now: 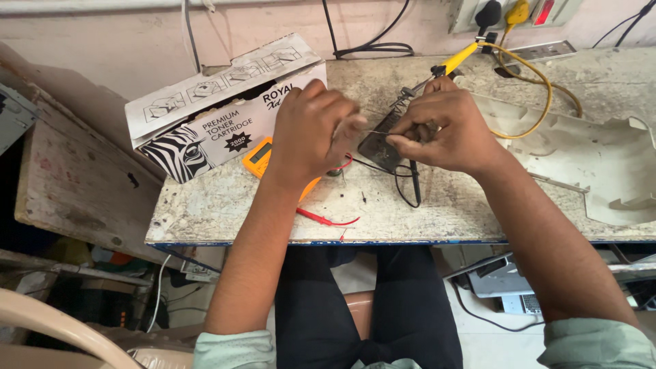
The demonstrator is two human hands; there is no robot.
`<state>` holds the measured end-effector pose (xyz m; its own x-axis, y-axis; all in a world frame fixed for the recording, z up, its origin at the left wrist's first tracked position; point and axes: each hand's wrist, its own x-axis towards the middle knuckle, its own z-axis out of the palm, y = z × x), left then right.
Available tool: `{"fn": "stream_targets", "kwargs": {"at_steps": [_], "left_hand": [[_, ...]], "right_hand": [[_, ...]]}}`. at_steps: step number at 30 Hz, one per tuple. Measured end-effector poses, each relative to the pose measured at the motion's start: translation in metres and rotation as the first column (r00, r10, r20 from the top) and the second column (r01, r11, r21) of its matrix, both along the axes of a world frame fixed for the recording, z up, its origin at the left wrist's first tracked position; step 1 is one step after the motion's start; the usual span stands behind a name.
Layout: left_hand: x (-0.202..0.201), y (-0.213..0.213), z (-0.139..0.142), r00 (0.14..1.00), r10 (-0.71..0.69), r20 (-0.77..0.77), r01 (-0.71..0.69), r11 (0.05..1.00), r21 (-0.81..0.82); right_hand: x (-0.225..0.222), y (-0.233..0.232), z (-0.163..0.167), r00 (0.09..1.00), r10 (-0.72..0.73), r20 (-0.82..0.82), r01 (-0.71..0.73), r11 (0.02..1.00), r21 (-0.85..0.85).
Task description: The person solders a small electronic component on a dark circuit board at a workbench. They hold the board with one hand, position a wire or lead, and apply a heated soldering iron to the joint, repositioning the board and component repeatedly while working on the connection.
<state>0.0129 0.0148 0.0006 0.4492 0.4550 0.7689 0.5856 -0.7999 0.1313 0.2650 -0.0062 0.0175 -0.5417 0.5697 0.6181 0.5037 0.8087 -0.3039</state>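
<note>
Left hand (311,126) and right hand (444,126) each pinched one end of a thin silvery wire (378,132), taut between them, just above the small dark circuit board (380,147), yellow-handled soldering iron (447,65) just beyond the right hand.

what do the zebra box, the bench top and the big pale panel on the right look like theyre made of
Zebra box: printed cardboard, matte, with folded flaps. Bench top: looks like painted wood or board, its coat worn, stained and chipped. Pale panel: probably moulded plastic, smooth off-white with raised ribs and cut-outs.
</note>
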Motion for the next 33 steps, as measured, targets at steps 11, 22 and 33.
{"fn": "stream_targets", "kwargs": {"at_steps": [11,22,33], "left_hand": [[0.007,-0.017,0.009,0.983,-0.152,-0.099,0.171,0.961,0.219],[0.008,-0.019,0.01,0.989,-0.123,-0.078,0.136,0.971,0.196],[0.016,-0.003,-0.013,0.999,-0.034,0.023,0.034,0.999,0.004]], "right_hand": [[0.0,0.002,-0.001,1.0,0.011,0.01,-0.011,1.0,-0.001],[0.0,0.001,0.0,0.999,-0.007,0.032,0.007,1.0,0.006],[0.0,-0.003,0.007,0.997,0.022,0.076,-0.03,0.994,0.102]]}}
